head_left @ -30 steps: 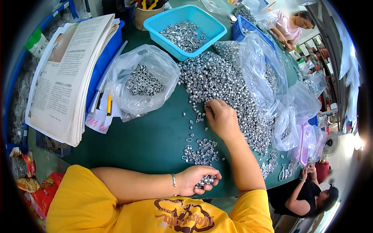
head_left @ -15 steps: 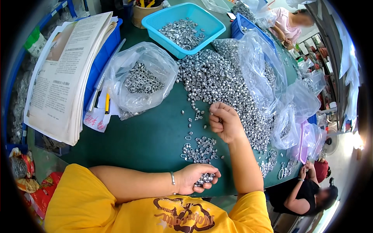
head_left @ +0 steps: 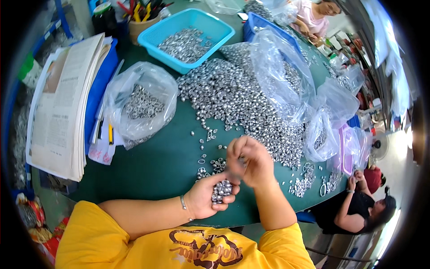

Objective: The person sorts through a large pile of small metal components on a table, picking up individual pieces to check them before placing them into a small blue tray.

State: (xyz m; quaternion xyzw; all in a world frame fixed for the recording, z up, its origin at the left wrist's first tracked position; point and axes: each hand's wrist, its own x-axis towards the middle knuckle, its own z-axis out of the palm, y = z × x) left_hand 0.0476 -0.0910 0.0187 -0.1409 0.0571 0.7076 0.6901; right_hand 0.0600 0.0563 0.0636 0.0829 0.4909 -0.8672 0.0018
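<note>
Silver pieces sat safest in your half-curled left hand, just beside your bent-fingered right hand, its hold too blurred to tell.

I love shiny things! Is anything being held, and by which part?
The left hand cups small rounded silvery pieces in its palm, not by one part. The right hand is blurred; whether it holds any cannot be told.
</note>
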